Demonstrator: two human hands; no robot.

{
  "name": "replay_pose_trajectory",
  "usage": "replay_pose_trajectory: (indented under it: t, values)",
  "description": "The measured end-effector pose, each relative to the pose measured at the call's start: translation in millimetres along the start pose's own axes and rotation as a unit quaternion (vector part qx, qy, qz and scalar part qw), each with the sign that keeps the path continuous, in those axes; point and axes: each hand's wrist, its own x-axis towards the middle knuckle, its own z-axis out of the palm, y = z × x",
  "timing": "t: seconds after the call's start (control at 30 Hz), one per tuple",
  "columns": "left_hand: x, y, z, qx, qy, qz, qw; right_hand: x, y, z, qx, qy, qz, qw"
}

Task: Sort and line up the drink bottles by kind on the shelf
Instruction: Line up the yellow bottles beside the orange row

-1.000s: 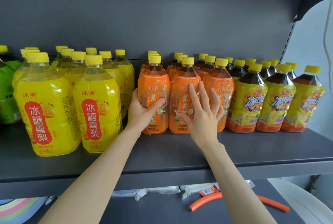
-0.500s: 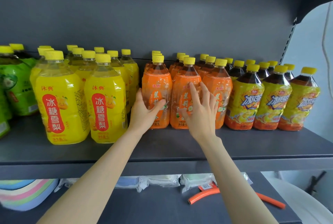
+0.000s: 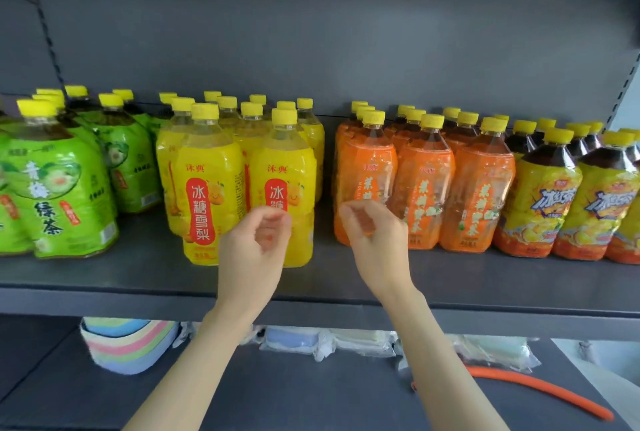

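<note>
Both forearms reach up side by side, left hand and right hand empty, fingers loosely curled.

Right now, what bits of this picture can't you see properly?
All head view:
- Left hand and right hand: motion blur, finger pose unclear.
- Back-row orange bottles: front ones hide all but caps.
- Green bottles: left edge cuts some off.
- Wrapped packets below: shelf lip hides their tops.
</note>
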Motion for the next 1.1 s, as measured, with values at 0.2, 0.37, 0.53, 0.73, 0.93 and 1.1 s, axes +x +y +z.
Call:
replay_pose_trajectory:
  t: [0.2, 0.37, 0.53, 0.73, 0.93, 1.1]
  values:
    - [13.8, -51.7, -58.4, 0.006, 0.092, -0.004, 0.996, -7.5, -26.7, 62.5, 0.109, -0.023, 0.118, 0.987]
    - [38.8, -84.1, -73.0, -0.016, 0.031, -0.078, 0.996, -7.7, -38.2, 96.8, 0.192, -0.013, 0.198, 0.961]
    - [58.8, -97.6, -65.0, -0.085, -0.057, -0.107, 0.989, -9.1, -37.9, 106.4, 0.164, 0.013, 0.221, 0.961]
    - [65.4, -111.6, -71.1, -0.088, -0.055, -0.096, 0.990, -13.5, -48.2, 114.0, 0.108, 0.006, 0.211, 0.971]
    - [69.7, -129.2, -90.8, -0.073, -0.010, -0.089, 0.993, -13.7, -55.8, 137.3, 0.089, -0.007, 0.183, 0.979]
    - [72.1, -133.7, -98.4, -0.041, 0.006, -0.080, 0.996, -9.5, -61.7, 153.7, 0.044, -0.015, 0.167, 0.985]
